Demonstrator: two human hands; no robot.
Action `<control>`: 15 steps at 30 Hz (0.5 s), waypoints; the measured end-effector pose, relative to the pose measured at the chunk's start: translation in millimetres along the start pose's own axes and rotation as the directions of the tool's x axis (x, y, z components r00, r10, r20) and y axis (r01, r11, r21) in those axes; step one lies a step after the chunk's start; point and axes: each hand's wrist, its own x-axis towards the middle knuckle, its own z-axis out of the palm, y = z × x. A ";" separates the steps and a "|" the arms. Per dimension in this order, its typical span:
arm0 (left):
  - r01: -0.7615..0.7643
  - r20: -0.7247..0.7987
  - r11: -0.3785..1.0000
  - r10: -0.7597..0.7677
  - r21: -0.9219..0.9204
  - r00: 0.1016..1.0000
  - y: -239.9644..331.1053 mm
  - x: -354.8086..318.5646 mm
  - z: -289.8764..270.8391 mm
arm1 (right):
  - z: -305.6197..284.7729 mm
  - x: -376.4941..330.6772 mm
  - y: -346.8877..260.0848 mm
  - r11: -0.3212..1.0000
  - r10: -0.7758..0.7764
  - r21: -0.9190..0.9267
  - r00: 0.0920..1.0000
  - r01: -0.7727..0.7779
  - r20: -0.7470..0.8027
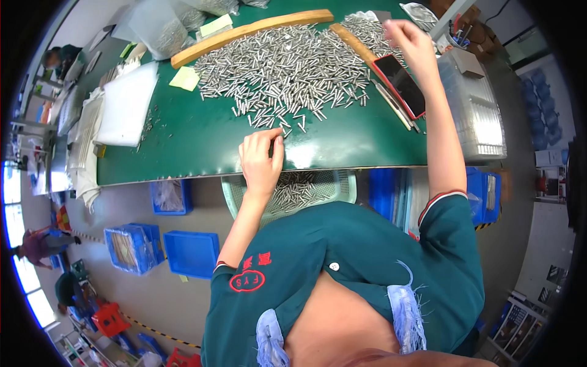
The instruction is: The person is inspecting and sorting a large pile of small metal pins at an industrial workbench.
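Note:
A wide heap of short metal pins [275,67] covers the far middle of the green table [202,147]. My left hand [262,160] rests near the table's front edge, fingers loosely bent and thumb a little apart. Its fingertips are beside a few stray pins at the heap's near side; no pin shows clearly in its grasp. My right hand [413,49] is raised at the far right by a smaller pile of pins [370,30]. Its thumb and forefinger come together; whatever they hold is too small to tell. Below its wrist lies a phone with a red edge [400,85].
A long wooden strip [251,37] borders the heap at the back; a shorter wooden strip [353,43] divides the piles. Clear plastic boxes [474,110] stand right, a white foam sheet [128,104] left. Beneath the table edge, a green basket [339,189] holds more pins.

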 end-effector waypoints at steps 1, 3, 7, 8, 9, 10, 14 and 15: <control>0.068 -0.011 0.993 -0.069 -0.096 0.998 -3.1 -0.2 -4.1 | 13.3 -22.6 -25.5 0.991 0.098 0.081 0.993 -0.103 0.063; 0.138 -0.010 0.972 -0.142 -0.188 0.990 -5.3 1.3 -14.0 | 34.1 -69.4 -32.8 0.949 0.153 0.229 0.950 -0.219 0.273; 0.113 0.065 0.993 -0.111 -0.032 0.992 -4.4 8.7 -28.1 | 75.1 -139.3 -54.2 0.984 0.158 -0.007 0.859 -0.177 0.486; 0.085 0.120 0.996 -0.087 0.020 0.989 -4.6 10.6 -28.3 | 85.3 -143.0 -54.6 0.990 0.139 -0.062 0.866 -0.124 0.480; 0.042 0.158 0.997 -0.052 0.063 0.986 -3.3 12.0 -25.4 | 94.8 -146.5 -55.0 0.991 0.118 -0.118 0.872 -0.070 0.474; 0.010 0.189 0.994 -0.030 0.107 0.981 -1.3 12.3 -21.3 | 103.4 -148.1 -53.5 0.983 0.062 -0.181 0.896 0.021 0.439; -0.029 0.245 0.983 -0.016 0.182 0.969 7.0 15.6 -5.5 | 119.6 -140.6 -50.2 0.938 -0.103 -0.272 0.921 0.216 0.375; -0.035 0.254 0.977 -0.021 0.212 0.967 6.9 16.1 -3.7 | 119.6 -139.5 -50.4 0.919 -0.130 -0.295 0.908 0.261 0.399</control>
